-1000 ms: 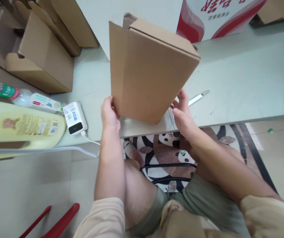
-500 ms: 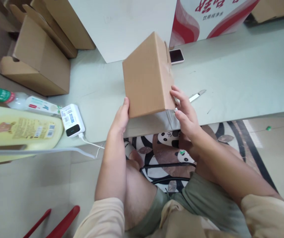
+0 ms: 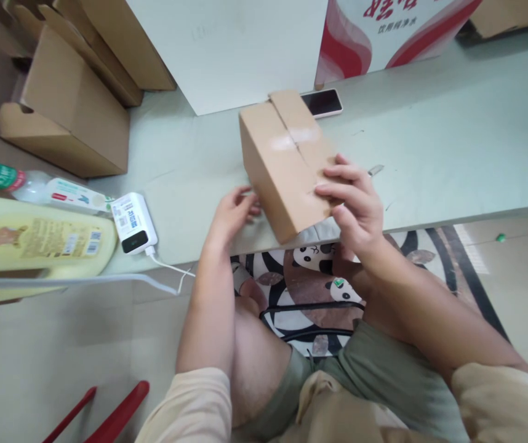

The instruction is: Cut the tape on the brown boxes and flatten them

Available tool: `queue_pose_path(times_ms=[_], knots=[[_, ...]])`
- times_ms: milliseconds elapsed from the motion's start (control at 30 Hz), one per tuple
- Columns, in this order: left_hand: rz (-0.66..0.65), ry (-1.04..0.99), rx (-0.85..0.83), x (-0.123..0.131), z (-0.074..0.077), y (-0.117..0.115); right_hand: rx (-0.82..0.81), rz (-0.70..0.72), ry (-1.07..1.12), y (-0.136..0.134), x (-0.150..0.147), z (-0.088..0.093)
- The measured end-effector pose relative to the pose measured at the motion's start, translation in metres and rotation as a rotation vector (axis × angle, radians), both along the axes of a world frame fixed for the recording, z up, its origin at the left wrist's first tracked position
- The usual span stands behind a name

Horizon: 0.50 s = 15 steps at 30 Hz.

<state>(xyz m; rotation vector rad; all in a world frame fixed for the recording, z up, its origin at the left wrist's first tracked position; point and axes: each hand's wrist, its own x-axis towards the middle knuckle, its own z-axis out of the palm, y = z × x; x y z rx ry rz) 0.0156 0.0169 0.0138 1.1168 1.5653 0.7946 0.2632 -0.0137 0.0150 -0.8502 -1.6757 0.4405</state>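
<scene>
A closed brown cardboard box point(image 3: 292, 157) is tilted near the front edge of the table, its seam side with shiny tape turned up. My right hand point(image 3: 354, 197) grips the box at its right end, fingers lying on the seam side and thumb lower down. Beside the lower left side of the box is my left hand point(image 3: 236, 212), fingers loosely bent and apart from the thumb; whether its fingertips touch the cardboard I cannot tell. A knife blade tip point(image 3: 375, 170) shows behind my right hand, the rest being hidden.
A phone point(image 3: 324, 102) lies behind the box, before a large white carton point(image 3: 245, 55). Open cardboard boxes point(image 3: 74, 104) stand at left. A white power bank point(image 3: 133, 223) with a cable, a plastic bottle point(image 3: 5, 178) and a yellow jug point(image 3: 37, 240) are nearer.
The box has turned so that its taped seam side faces up and its plain side faces left. My left hand has come off its front corner; my right hand has shifted slightly right.
</scene>
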Motion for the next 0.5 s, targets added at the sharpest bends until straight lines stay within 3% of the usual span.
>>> queue_pose_path(times_ms=[100,200,300,500], knots=[[0.243,-0.005,0.510,-0.011,-0.005,0.006,0.040,0.127,-0.065,-0.006,-0.010,0.001],[0.198,0.081,0.833,-0.018,-0.006,0.006,0.082,0.221,-0.056,-0.012,-0.019,0.000],[0.138,0.204,0.853,-0.016,-0.006,0.004,0.055,0.215,-0.071,-0.014,-0.023,-0.001],[0.207,0.220,0.884,-0.003,-0.012,0.002,0.113,0.178,-0.053,-0.013,-0.024,-0.002]])
